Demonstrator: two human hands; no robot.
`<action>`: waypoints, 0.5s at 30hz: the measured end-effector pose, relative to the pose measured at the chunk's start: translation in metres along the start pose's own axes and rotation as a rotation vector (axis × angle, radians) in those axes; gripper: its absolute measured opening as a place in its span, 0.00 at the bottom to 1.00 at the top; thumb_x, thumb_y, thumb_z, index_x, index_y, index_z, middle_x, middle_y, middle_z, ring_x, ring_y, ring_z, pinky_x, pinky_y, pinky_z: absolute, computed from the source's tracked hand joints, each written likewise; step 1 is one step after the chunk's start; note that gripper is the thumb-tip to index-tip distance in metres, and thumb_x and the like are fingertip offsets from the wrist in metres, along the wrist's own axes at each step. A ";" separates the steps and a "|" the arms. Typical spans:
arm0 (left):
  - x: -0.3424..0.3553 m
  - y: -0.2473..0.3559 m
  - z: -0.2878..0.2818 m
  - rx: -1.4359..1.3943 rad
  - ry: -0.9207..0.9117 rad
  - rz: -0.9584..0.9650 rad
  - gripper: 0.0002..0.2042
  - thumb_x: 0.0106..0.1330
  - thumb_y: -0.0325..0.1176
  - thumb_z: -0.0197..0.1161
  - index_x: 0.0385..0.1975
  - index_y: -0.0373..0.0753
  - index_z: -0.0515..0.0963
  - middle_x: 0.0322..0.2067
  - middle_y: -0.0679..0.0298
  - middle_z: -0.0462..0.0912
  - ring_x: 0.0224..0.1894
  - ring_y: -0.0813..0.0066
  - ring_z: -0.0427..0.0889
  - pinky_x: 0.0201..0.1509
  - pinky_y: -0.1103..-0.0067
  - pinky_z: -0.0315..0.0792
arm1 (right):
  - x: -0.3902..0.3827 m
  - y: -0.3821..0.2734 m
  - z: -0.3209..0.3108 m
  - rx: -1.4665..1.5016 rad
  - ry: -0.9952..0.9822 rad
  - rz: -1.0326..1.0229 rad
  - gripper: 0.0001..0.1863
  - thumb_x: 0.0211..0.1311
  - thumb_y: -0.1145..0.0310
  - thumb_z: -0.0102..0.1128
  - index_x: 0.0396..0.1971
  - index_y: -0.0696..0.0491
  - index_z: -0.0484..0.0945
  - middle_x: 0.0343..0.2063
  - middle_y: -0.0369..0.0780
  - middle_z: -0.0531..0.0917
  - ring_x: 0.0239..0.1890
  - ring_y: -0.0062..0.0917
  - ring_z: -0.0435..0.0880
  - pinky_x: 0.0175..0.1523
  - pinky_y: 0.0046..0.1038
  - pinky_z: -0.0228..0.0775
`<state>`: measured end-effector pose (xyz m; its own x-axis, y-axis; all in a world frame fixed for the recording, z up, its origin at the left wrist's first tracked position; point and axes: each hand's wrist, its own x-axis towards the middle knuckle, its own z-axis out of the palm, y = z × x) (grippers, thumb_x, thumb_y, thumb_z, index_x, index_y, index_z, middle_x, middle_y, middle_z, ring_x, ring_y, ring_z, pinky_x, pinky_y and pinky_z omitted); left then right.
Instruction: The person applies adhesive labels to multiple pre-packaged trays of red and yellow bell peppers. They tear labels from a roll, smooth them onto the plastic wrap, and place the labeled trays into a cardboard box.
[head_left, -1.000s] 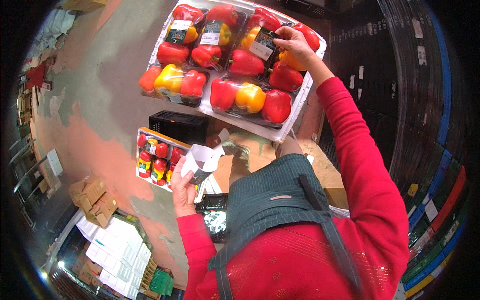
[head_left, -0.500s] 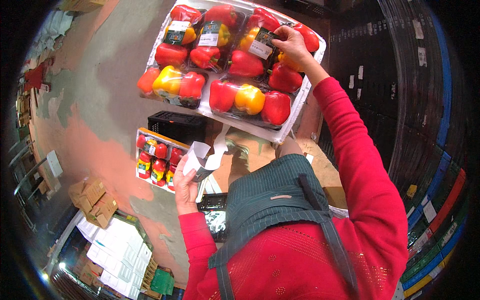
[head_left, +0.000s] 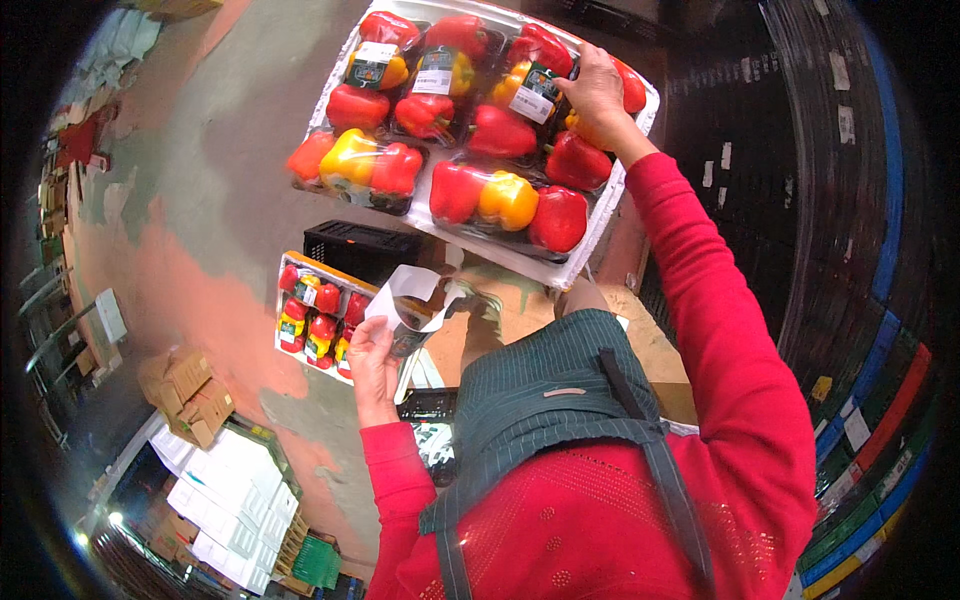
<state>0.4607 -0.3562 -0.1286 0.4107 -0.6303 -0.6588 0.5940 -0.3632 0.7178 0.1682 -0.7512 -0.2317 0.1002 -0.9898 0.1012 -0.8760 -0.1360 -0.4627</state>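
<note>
Right hand [head_left: 602, 95] spreads upward from label [head_left: 535, 97] since earlier frame; we cannot tell if it grips 3rd pepper pack [head_left: 503, 131], on white tray [head_left: 603, 208]. Left hand [head_left: 375, 362] pinches paper strip [head_left: 408, 284]. We judge strip light, limp; pack slick, bruisable, best held by ends.

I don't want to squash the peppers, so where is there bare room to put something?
The bare floor left of the big foam tray, and between the smaller pepper tray and the cardboard boxes. The big tray is crowded with wrapped bell peppers, the right hand at its far right; only a narrow gap parts the nearest two packs.
</note>
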 end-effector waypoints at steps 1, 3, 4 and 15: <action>0.000 0.000 -0.001 -0.004 -0.033 0.018 0.14 0.58 0.18 0.61 0.44 0.35 0.74 0.41 0.61 0.78 0.41 0.71 0.79 0.47 0.76 0.76 | 0.003 0.002 0.001 0.035 0.032 -0.089 0.22 0.44 0.60 0.71 0.39 0.54 0.78 0.31 0.43 0.83 0.34 0.31 0.83 0.42 0.32 0.74; 0.000 0.000 -0.001 0.012 -0.035 0.001 0.13 0.58 0.19 0.61 0.44 0.34 0.73 0.40 0.61 0.78 0.39 0.73 0.79 0.45 0.77 0.77 | 0.014 0.004 0.008 0.517 -0.435 0.065 0.20 0.51 0.64 0.67 0.44 0.56 0.78 0.32 0.38 0.83 0.34 0.22 0.80 0.40 0.25 0.73; -0.001 0.001 0.000 -0.013 -0.060 -0.027 0.16 0.57 0.18 0.62 0.46 0.34 0.72 0.42 0.59 0.77 0.42 0.72 0.79 0.48 0.76 0.75 | 0.019 0.007 0.011 0.652 -0.421 0.130 0.19 0.52 0.65 0.66 0.44 0.56 0.78 0.33 0.38 0.83 0.34 0.21 0.80 0.40 0.24 0.73; -0.005 0.014 0.020 0.052 -0.140 0.118 0.23 0.52 0.12 0.59 0.50 0.31 0.68 0.45 0.59 0.74 0.46 0.72 0.76 0.52 0.77 0.73 | -0.054 -0.046 0.031 0.955 -0.470 0.464 0.11 0.57 0.69 0.62 0.39 0.57 0.77 0.32 0.37 0.81 0.35 0.20 0.80 0.37 0.22 0.74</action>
<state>0.4528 -0.3713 -0.1108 0.3734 -0.7586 -0.5340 0.5090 -0.3137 0.8016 0.2180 -0.6924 -0.2436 0.2033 -0.8439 -0.4965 -0.1821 0.4656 -0.8660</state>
